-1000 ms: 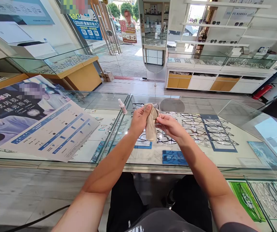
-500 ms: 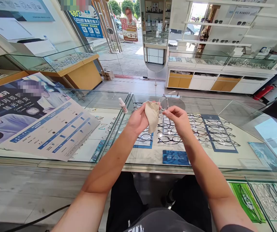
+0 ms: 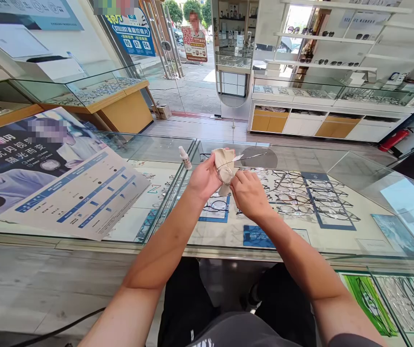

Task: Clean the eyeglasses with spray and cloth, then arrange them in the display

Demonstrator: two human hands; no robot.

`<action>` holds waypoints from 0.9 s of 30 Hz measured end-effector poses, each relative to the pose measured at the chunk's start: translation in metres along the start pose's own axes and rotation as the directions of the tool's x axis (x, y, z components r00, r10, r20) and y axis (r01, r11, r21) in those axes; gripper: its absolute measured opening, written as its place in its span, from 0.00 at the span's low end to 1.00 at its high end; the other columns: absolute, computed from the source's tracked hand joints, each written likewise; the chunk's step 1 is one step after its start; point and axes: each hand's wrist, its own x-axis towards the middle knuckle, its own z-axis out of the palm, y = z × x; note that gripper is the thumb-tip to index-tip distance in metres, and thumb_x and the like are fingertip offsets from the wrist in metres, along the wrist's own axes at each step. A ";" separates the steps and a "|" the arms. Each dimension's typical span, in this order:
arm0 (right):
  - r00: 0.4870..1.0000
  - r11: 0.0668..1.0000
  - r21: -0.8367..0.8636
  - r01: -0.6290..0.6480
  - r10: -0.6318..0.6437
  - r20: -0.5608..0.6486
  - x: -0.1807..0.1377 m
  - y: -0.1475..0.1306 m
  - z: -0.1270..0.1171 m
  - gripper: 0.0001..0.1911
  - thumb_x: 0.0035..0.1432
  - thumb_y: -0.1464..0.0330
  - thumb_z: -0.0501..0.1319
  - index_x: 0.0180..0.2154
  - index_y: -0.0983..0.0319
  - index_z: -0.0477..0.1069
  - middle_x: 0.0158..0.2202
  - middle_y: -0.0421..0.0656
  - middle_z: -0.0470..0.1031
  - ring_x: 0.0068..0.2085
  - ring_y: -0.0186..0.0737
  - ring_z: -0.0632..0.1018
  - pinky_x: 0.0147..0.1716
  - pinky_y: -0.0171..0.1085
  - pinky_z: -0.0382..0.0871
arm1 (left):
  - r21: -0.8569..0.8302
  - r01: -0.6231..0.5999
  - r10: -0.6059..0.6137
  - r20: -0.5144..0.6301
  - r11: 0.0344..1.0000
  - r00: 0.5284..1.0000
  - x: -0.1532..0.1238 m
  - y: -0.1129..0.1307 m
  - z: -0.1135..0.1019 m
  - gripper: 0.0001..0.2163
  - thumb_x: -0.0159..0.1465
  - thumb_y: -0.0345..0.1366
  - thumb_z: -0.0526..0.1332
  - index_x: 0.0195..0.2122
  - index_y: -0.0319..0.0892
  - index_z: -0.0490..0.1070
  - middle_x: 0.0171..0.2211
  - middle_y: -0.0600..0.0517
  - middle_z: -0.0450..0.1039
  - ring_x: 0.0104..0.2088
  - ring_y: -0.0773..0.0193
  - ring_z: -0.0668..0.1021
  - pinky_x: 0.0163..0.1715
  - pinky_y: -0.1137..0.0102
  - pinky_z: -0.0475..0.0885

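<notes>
My left hand (image 3: 206,177) is closed on a beige cleaning cloth (image 3: 224,158), which hangs over its fingers above the glass counter. A pair of thin-rimmed glasses (image 3: 224,174) lies against the cloth, one round lens in front of it and a temple stretching out to the right. My right hand (image 3: 250,192) grips the glasses at the lens's right side with curled fingers; its fingertips are partly hidden. Just left of my hands, a small white spray bottle (image 3: 184,158) stands on the counter top.
Under the glass counter (image 3: 207,248) lie rows of eyeglass frames (image 3: 293,197) and blue cards. A large printed leaflet (image 3: 62,178) rests on the counter at left. A round grey disc (image 3: 264,157) lies behind my hands. Beyond are an oval mirror (image 3: 233,58) and display cabinets (image 3: 329,111).
My right hand has moved left and down, turning the glasses so a lens now sits in front of the cloth. My left hand keeps nearly the same place.
</notes>
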 end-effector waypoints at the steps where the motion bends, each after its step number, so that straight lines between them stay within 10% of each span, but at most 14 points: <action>1: 1.000 1.000 0.028 0.013 -0.014 0.013 -0.001 0.000 -0.001 0.12 0.75 0.75 0.56 0.43 0.64 0.79 0.46 0.55 0.80 0.47 0.54 0.75 0.51 0.50 0.66 | 0.004 -0.011 0.011 0.002 1.000 1.000 0.001 0.002 -0.002 0.21 0.83 0.37 0.48 0.59 0.33 0.79 0.59 0.37 0.84 0.66 0.52 0.81 0.69 0.58 0.74; 6: 0.988 0.899 0.438 0.026 0.044 -0.149 -0.005 0.008 -0.006 0.06 0.74 0.68 0.62 0.41 0.59 0.77 0.44 0.48 0.80 0.47 0.50 0.77 0.51 0.48 0.71 | 0.004 -0.067 0.067 0.006 0.998 0.998 0.006 0.003 -0.008 0.20 0.84 0.38 0.49 0.60 0.36 0.80 0.60 0.39 0.83 0.67 0.52 0.81 0.71 0.55 0.73; 10: 0.850 0.830 0.557 -0.018 0.307 -0.428 -0.004 0.011 0.002 0.07 0.75 0.65 0.61 0.40 0.56 0.76 0.40 0.45 0.79 0.45 0.49 0.76 0.49 0.49 0.71 | 0.007 -0.092 0.091 0.060 0.996 0.994 0.001 -0.022 -0.001 0.18 0.82 0.36 0.52 0.62 0.39 0.80 0.59 0.41 0.84 0.67 0.53 0.81 0.71 0.56 0.74; 21: 0.558 0.782 0.622 0.046 0.496 -0.665 0.002 0.013 0.000 0.08 0.73 0.62 0.66 0.38 0.55 0.77 0.37 0.44 0.80 0.43 0.47 0.77 0.47 0.48 0.70 | 0.299 -0.184 0.087 0.311 0.936 0.946 -0.016 -0.083 -0.006 0.23 0.71 0.53 0.71 0.60 0.44 0.84 0.63 0.45 0.82 0.75 0.47 0.72 0.78 0.57 0.64; 24: 0.568 0.627 0.771 0.111 0.596 -0.567 0.002 0.031 -0.016 0.09 0.71 0.58 0.68 0.39 0.55 0.77 0.40 0.43 0.80 0.45 0.46 0.79 0.51 0.48 0.72 | 0.443 -0.360 0.197 0.373 0.821 0.907 -0.013 -0.078 -0.010 0.25 0.72 0.59 0.68 0.60 0.46 0.83 0.63 0.44 0.82 0.73 0.48 0.74 0.74 0.58 0.67; 27: 0.670 0.309 0.934 0.177 0.658 -0.344 0.002 0.051 -0.027 0.11 0.67 0.55 0.71 0.38 0.55 0.77 0.40 0.42 0.80 0.48 0.45 0.82 0.54 0.46 0.74 | 0.534 -0.487 0.372 0.315 0.691 0.873 -0.006 -0.063 -0.014 0.24 0.72 0.63 0.65 0.50 0.46 0.83 0.49 0.45 0.84 0.49 0.56 0.85 0.52 0.63 0.80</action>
